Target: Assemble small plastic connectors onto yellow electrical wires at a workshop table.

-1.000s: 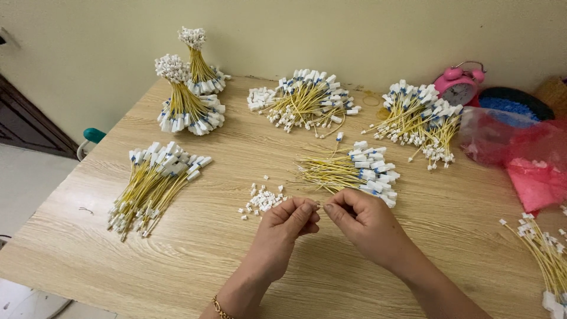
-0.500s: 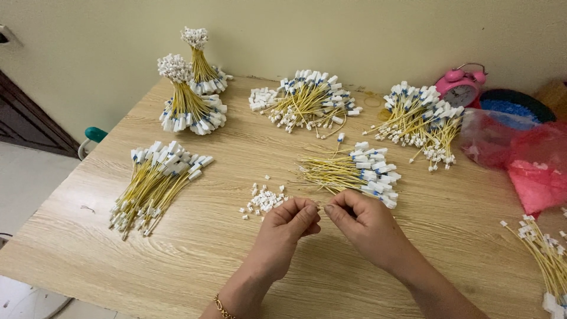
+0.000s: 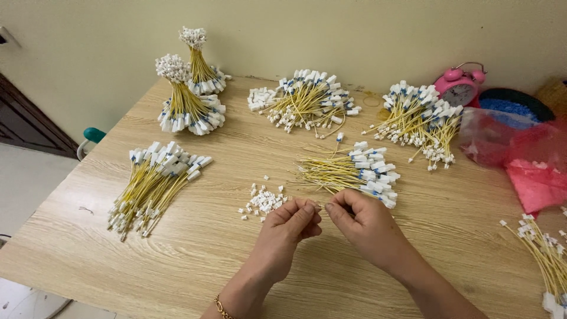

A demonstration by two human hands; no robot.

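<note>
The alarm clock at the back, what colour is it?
Pink. The alarm clock shows in the head view, by the wall.

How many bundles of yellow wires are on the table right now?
7: two upright bundles back left, flat bundle left, back centre, back right, one beyond the hands, one cut off at the right edge.

tabletop [image 3: 195, 248]: pale wood-grain laminate, smooth, matt
wires [image 3: 331, 171]: yellow plastic-coated, slightly glossy
connectors [image 3: 264, 201]: white hard plastic, matt
bag [image 3: 534, 162]: thin pink plastic film, crinkled, shiny
alarm clock [image 3: 459, 88]: pink glossy casing
</note>
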